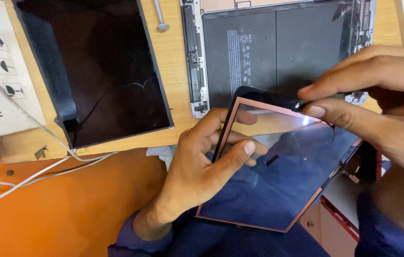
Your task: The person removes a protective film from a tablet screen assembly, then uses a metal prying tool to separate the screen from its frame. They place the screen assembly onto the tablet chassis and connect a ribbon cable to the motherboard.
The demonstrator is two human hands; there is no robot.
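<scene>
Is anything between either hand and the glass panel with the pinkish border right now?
Nothing visible: the left hand grips the see-through glass panel with the pinkish border along its left edge, and the right hand pinches its top corner.

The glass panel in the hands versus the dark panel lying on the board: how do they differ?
The glass panel is see-through with a pinkish border; the dark panel is opaque black. The glass panel is held tilted off the table by the left hand and right hand; the dark panel lies flat, untouched. Both are rectangular and tablet-sized.
</scene>
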